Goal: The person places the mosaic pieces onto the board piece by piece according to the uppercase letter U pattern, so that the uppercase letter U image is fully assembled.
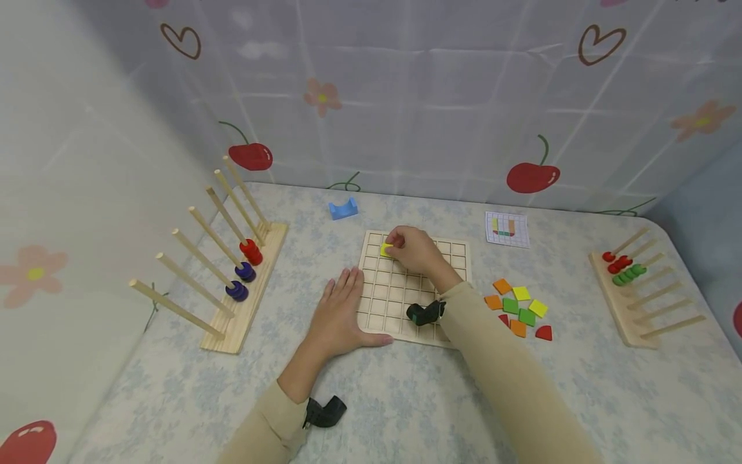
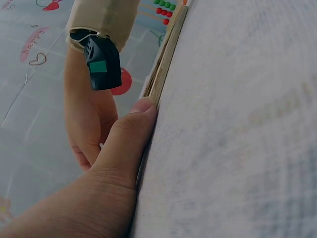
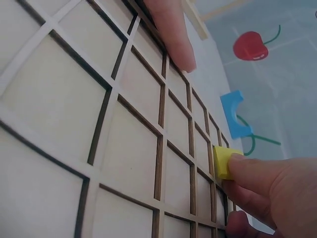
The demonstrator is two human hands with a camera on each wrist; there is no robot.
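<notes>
Pale blue mottled tabletop (image 1: 406, 406), cherry-print backdrop (image 1: 406, 129); right hand (image 1: 416, 250) pinches yellow tile (image 3: 221, 161) between thumb and fingers, near far left corner of wooden grid board (image 1: 377, 303); left hand (image 1: 336, 317) has fingers straight, thumb out, touching board's left and near edges; step looks like seating the tile, next move probably calls for squaring it in a cell, then releasing

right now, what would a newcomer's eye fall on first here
Probably the right hand, pinching a yellow tile near the far left corner of the wooden grid board, with the left hand at its left edge. Next might come the bright loose tiles right of the board, then the tall pegged rack on the left.
</notes>
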